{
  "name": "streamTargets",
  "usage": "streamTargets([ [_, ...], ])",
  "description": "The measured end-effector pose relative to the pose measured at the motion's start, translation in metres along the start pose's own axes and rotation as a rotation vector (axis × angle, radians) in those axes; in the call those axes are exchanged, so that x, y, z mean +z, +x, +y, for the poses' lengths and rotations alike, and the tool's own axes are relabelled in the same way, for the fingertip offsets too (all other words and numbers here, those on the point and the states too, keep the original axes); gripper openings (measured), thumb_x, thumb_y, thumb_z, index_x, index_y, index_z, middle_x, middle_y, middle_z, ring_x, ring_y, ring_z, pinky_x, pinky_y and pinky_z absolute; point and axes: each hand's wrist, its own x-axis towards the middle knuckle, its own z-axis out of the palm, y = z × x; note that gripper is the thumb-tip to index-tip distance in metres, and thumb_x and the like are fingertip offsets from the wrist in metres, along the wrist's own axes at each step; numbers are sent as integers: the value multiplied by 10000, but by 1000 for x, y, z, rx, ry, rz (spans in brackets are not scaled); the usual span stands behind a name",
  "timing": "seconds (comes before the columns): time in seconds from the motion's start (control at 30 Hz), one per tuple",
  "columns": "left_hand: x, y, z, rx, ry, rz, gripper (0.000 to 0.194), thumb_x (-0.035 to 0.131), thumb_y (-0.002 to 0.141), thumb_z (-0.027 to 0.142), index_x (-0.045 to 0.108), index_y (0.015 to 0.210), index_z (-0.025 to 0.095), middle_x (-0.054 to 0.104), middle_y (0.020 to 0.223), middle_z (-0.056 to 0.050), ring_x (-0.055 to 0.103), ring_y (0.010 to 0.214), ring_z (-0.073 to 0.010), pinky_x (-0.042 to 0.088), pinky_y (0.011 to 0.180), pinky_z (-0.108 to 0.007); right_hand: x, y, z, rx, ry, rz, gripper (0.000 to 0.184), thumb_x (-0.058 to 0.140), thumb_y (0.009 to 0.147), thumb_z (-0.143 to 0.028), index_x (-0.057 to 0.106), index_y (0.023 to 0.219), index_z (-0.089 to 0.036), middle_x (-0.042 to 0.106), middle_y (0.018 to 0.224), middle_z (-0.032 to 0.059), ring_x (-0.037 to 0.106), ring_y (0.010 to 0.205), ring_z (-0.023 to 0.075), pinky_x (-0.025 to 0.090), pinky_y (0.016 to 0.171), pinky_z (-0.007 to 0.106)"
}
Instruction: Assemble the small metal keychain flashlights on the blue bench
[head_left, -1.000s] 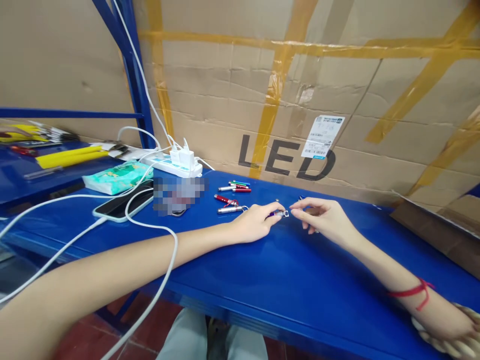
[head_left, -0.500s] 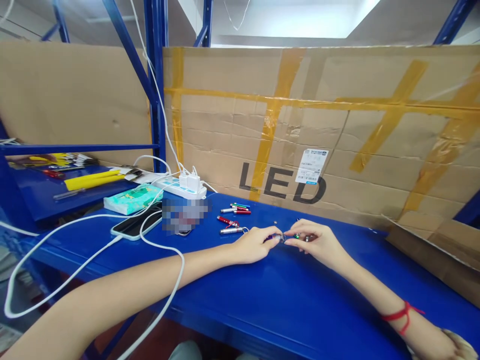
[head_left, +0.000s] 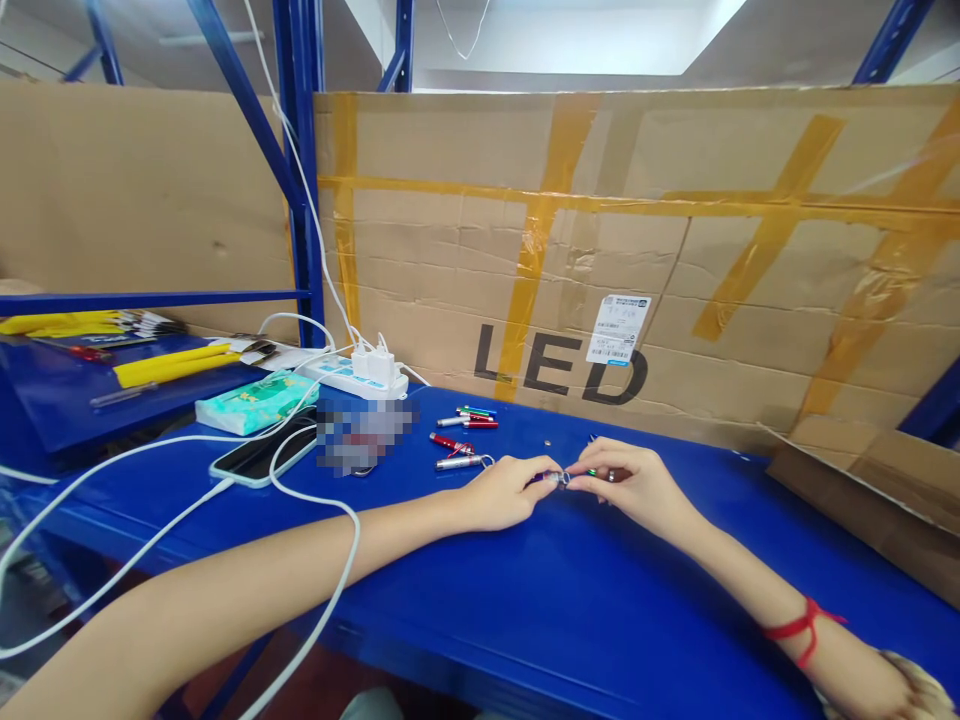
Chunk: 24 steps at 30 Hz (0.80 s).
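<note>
Over the blue tabletop my two hands meet, fingertips nearly touching. Thumb and forefinger of my left hand [head_left: 506,494] are closed on a slim dark keychain piece, mostly hidden by the fingers. A small silver key ring [head_left: 562,479] shows at its end. From the other side, my right hand [head_left: 637,478] pinches at that ring. A green and silver piece [head_left: 602,474] shows among the right fingers, partly covered. Left of the hands lie a silver pen-shaped keychain [head_left: 459,462] with a ring and a red one [head_left: 450,442]. Behind them are several slim red, silver, green and blue tubes [head_left: 480,424].
A phone [head_left: 262,455] on a white cable, a green tissue pack [head_left: 255,402] and a white power strip [head_left: 352,378] are at the left. A tiny metal bit [head_left: 547,443] lies behind the hands. Large cardboard [head_left: 435,240] stands at the back, an open carton [head_left: 862,500] right.
The view has shifted slightly, so the background sits a little further left. Both hands stay together at the key ring, with hardly any finger movement.
</note>
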Motion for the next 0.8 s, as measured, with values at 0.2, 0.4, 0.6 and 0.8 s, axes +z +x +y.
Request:
streamTargets([
  [0.2,-1,0,1,27,54,-42,155,434,962,174,562,1048,186,582,792,4,564,734,-158,386,669,-213,-1,0,-1,-57,-57,-3,268,685,722,-442,722,699,-178,614,695,38,528,450,72,435,405,201],
  [0.4,0,1,-1,37,76,-35,160,434,963,184,569,1047,186,591,801,2,568,747,-159,379,662,-210,-1,1,-4,-49,-62,-1,298,679,715,-473,718,684,-179,615,690,40,535,474,83,450,431,215],
  [0.6,1,1,-5,65,76,-33,157,434,969,192,573,1041,197,598,843,7,570,774,-157,367,656,-214,0,0,-5,-34,-64,-4,298,679,708,-484,716,677,-190,617,691,38,544,491,96,462,439,227],
  [0.8,0,1,-4,63,85,-34,156,438,968,172,572,1043,196,601,854,8,570,773,-155,363,661,-210,0,0,-4,-21,-64,-5,303,678,707,-490,716,684,-190,622,696,39,539,483,93,466,441,230],
])
